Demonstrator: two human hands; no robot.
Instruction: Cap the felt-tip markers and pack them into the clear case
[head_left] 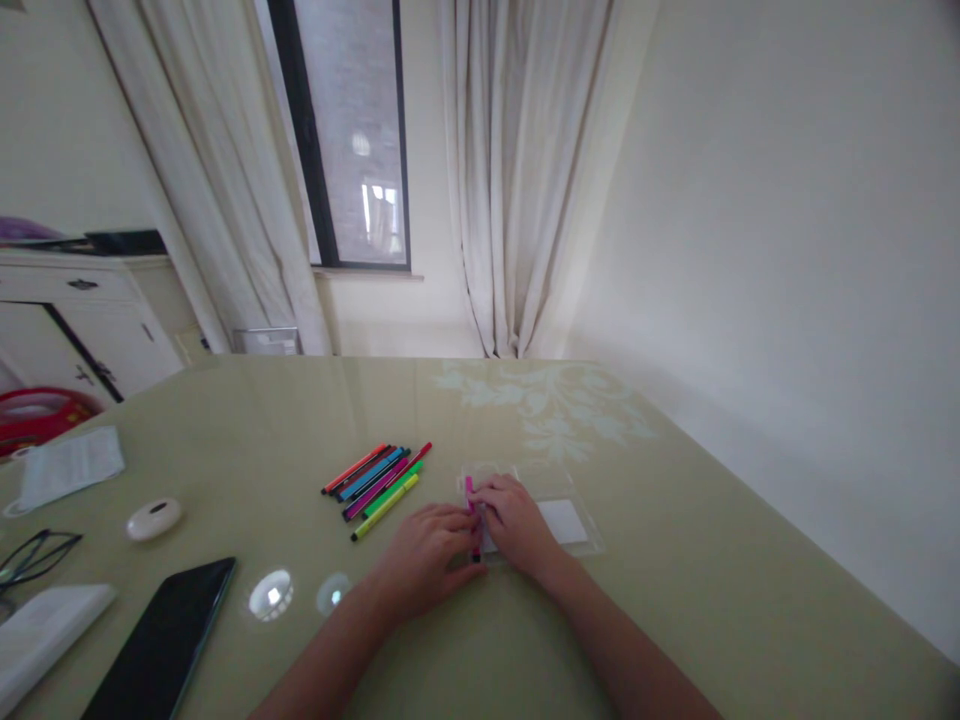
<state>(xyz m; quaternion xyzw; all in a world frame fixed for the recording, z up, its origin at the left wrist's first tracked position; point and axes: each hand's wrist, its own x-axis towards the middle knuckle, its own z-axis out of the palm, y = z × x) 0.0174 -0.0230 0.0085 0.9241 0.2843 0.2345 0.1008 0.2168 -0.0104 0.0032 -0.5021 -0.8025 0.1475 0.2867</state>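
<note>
A pink marker (469, 484) lies lengthwise away from me at the left side of a clear plastic case (592, 528). The fingers of my right hand (517, 525) are closed on the marker from the right, partly covering its middle. My left hand (427, 555) grips it from the left, fingers at its side and thumb by the dark lower end. A white card (564, 521) shows in the case to the right of my right hand. Left of the case, several coloured markers lie in a loose row, among them a yellow marker (385, 508) and a red marker (420, 456).
On the table (247, 430) at left are a black phone (161, 640), a white oval case (154, 519), a face mask (71, 468), glasses (37, 556) and a white box-like object (49, 640). The wall (810, 300) borders the table's right edge.
</note>
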